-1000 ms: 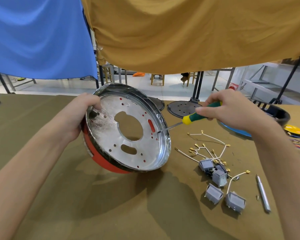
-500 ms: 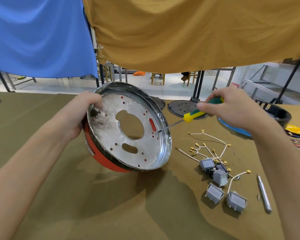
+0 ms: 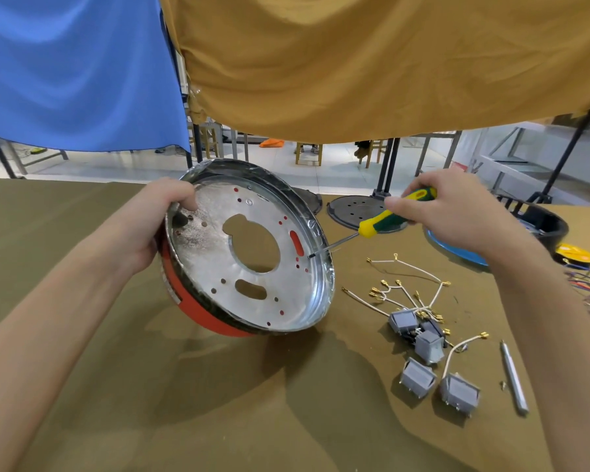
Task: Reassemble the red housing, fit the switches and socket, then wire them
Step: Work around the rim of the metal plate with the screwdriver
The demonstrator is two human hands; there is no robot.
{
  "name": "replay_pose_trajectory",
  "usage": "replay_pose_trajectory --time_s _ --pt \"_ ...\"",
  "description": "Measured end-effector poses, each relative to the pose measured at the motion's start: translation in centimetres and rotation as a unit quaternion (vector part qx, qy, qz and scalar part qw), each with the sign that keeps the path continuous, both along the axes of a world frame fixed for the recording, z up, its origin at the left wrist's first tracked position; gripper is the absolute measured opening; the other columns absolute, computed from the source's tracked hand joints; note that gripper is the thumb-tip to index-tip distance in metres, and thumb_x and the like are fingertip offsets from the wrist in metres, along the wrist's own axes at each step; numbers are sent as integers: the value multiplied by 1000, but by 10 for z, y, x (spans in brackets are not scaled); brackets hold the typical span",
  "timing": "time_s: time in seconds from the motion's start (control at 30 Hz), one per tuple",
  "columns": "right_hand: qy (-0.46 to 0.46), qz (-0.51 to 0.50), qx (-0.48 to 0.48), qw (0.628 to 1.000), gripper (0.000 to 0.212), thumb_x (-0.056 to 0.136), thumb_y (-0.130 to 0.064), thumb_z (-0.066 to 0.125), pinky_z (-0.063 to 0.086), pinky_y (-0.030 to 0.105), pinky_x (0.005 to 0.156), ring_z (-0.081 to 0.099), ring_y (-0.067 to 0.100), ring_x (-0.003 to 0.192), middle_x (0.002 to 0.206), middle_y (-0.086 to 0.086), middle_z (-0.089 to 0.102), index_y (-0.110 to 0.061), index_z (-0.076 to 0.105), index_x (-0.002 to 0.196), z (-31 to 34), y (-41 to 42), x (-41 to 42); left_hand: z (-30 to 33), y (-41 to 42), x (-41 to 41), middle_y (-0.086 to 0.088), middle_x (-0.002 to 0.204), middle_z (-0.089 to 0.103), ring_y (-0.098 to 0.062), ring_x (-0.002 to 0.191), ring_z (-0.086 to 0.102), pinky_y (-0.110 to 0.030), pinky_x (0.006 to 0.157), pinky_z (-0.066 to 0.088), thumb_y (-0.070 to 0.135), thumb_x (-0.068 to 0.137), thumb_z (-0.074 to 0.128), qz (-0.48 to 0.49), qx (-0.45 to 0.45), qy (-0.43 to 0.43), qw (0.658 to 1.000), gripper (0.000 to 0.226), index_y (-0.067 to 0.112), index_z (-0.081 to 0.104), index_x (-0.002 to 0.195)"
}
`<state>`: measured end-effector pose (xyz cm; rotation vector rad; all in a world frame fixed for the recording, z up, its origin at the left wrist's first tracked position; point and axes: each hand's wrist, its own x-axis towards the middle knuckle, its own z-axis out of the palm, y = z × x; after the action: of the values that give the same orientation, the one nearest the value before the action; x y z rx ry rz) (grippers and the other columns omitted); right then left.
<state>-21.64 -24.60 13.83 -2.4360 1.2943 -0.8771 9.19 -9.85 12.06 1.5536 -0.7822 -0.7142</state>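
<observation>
Round red housing (image 3: 198, 310) with its shiny perforated metal liner plate (image 3: 218, 257) is tilted on edge on the olive-brown cloth-covered table (image 3: 150, 403), lower rim resting on the cloth, open face toward the camera. Left hand (image 3: 154, 226) grips the upper-left rim, thumb curled over onto the plate. Right hand (image 3: 457, 212) is wrapped round the green-and-yellow-handled screwdriver (image 3: 385, 219); its tip sits at a small hole near the plate's right edge, a screw there too small to confirm. Judgement: housing reassembly is in hand, liner being fastened; switch fitting, socket and wiring all remain. Count: four grey rocker switches (image 3: 419, 376) loose on the cloth just right of the housing, none mounted; several white leads with brass terminals (image 3: 409, 294) (exact number unclear, tangled); one slim silver tool (image 3: 513, 378) beside them. Socket not identified. Plate cut-outs show empty.
</observation>
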Motion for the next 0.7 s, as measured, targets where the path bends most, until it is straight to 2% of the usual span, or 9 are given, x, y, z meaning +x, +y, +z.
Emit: replay_pose_trajectory --time_s 0.1,0.2,0.3,0.4,0.47,0.6,0.7 --pt "2 -33 -22 999 42 91 -52 58 49 37 63 63 28 72 76 11 69 -11 64 85 -6 -1 5 0 0 0 0 70 45 -15 56 44 -24 51 31 20 52 56 -2 4 -2 1000 30 16 51 81" --pt "-17 19 31 999 33 90 -53 61 45 33 55 59 18 65 77 3 64 -21 59 95 -2 -1 -2 0 2 2 -4 72 44 -19 59 42 -27 54 31 20 52 56 -9 13 6 1000 35 16 50 86" --pt "-63 72 80 992 21 89 -38 69 48 28 59 60 15 61 88 5 63 -26 56 100 1 -4 -9 1 3 1 -5 75 44 -19 63 42 -29 56 30 20 52 56 -7 14 4 1000 32 15 50 83" --pt "-45 56 40 997 18 88 -38 70 49 29 56 61 16 58 80 4 64 -24 61 95 0 -4 -6 1 2 1 -5 75 44 -19 62 41 -28 55 30 21 52 56 -7 17 6 1000 33 14 50 84" --pt "-28 42 16 999 20 87 -42 69 43 28 53 55 14 55 72 1 59 -24 63 92 -1 -4 -3 1 1 1 -4 71 44 -18 57 41 -26 51 29 21 52 56 -5 19 6 1000 31 15 49 81" --pt "-39 45 -16 998 19 88 -40 69 38 28 53 52 14 58 73 0 58 -22 63 90 -3 -3 0 0 1 4 -5 74 44 -19 61 41 -28 56 31 21 52 57 -10 16 14 1000 34 14 51 85" --pt "-86 68 -24 994 14 87 -33 71 41 28 55 51 13 57 72 1 58 -21 64 90 -4 -2 0 -3 0 9 -2 64 52 -18 53 49 -25 54 39 18 60 57 -19 1 39 999 16 14 56 75"
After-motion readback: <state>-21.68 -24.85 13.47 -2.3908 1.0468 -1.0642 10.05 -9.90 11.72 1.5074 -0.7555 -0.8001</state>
